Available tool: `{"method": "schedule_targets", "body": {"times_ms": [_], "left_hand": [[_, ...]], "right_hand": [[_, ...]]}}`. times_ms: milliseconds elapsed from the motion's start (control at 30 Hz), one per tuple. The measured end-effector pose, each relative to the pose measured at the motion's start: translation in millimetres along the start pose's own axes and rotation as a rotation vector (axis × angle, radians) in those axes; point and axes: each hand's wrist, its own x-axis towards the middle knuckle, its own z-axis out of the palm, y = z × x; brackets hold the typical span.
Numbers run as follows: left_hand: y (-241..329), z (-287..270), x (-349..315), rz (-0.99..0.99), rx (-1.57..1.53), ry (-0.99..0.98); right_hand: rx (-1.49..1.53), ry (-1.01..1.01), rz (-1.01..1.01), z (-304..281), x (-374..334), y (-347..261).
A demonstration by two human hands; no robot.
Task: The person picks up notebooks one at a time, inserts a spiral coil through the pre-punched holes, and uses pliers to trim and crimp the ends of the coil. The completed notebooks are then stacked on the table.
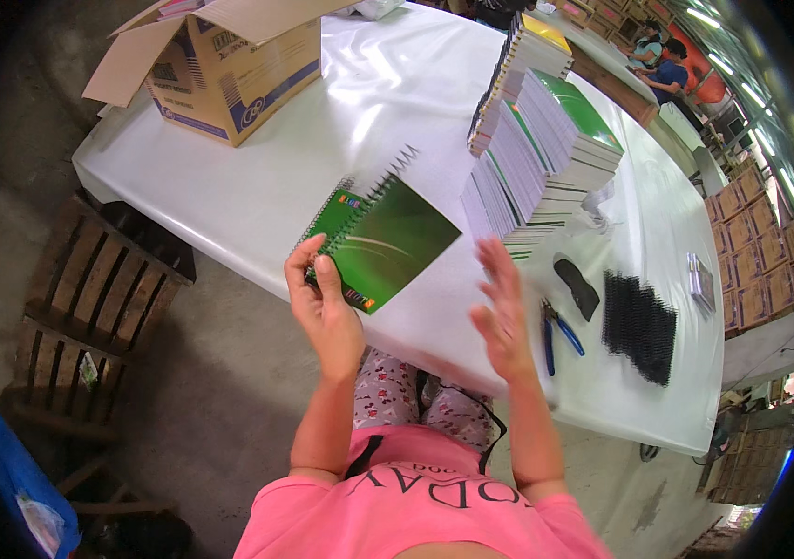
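My left hand (330, 312) grips a green notebook (401, 244) near its left corner, thumb on top and fingers at the bound edge. Along that edge runs a dark spiral coil (404, 160), its far end sticking out past the cover. Another green spiral notebook (330, 219) shows partly behind the held one. To the right of the notebook my right hand (505, 321) is raised over the table edge, fingers stretched out, slightly blurred and holding nothing. Blue-handled pliers (560, 337) lie just beyond it, beside a flat black piece (576, 289) and a pile of black spiral coils (639, 326).
Tall stacks of notebooks and page blocks (518, 182) stand on the white-covered table (397, 84) at the far right. An open cardboard box (262, 84) sits at the far left. Wooden slatted furniture (80, 317) is at the left. Two people (665, 74) work in the background.
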Motion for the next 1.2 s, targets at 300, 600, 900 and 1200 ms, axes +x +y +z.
{"method": "schedule_targets", "body": {"times_ms": [300, 600, 900, 1200], "left_hand": [[-40, -54, 74, 0.258, 0.854, -0.083], [-56, -55, 73, 0.385, 1.094, -0.168], [-59, -57, 76, 0.315, 0.935, -0.261], [-13, -36, 54, 0.449, 0.851, 0.037]], "right_hand": [[-0.084, -0.288, 0.142, 92, 132, 44], [-0.255, 0.029, -0.054, 129, 105, 104], [-0.616, 0.246, -0.231, 129, 92, 77], [-0.283, 0.231, -0.805, -34, -30, -161]]}}
